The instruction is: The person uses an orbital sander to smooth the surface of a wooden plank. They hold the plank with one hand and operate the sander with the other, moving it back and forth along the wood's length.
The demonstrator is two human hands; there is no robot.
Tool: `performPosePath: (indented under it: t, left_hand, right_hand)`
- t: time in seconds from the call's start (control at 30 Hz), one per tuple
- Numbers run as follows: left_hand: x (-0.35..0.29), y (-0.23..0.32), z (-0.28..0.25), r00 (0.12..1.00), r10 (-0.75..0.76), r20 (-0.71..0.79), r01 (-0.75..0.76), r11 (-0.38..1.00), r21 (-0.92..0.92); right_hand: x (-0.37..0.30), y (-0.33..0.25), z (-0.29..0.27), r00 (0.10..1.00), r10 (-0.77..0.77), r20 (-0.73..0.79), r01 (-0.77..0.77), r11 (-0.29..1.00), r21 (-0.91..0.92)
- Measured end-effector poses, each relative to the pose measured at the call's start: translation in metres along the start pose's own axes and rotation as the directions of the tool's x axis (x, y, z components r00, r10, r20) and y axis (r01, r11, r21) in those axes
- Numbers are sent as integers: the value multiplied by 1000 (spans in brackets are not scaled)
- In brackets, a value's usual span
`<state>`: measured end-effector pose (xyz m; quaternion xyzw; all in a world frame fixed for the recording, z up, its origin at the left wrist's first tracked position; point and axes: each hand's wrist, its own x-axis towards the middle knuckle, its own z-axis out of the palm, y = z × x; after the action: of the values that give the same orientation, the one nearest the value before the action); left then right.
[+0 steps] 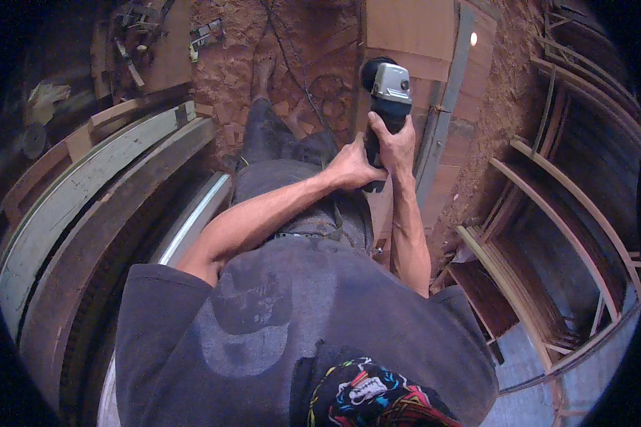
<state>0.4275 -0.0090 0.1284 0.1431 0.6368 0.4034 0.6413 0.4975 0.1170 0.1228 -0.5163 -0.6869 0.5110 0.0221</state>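
The brown floor (331, 39) is littered with scraps (229, 116). Long timbers (139, 171) are ranged at left, wooden frames (506, 293) at right.

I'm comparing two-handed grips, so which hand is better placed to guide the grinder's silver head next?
Probably the right hand: it grips the grinder just behind the silver head, while the left hand holds it farther back, nearer its rear end.

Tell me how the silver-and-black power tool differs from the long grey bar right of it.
The power tool is short and bulky; the grey bar is long and narrow. The tool is held; the bar isn't. Both slant slightly rightward toward the picture's top.
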Motion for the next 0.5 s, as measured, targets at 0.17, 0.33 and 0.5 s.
performPosePath:
  t: [0.17,0.33,0.5]
  left_hand:
    - [-6,3,1,1000,-29,2,29,999,-16]
    - [-8,5,3,999,6,48,-3,999,-48]
    - [1,-10,5,995,55,-79,-55,998,6]
  right_hand:
    - [-5,-2,0,999,-32,28,35,993,-111]
    - [-15,1,-4,1000,9,-26,-7,997,80]
    - [-9,-6,-1,1000,-27,-12,26,998,-59]
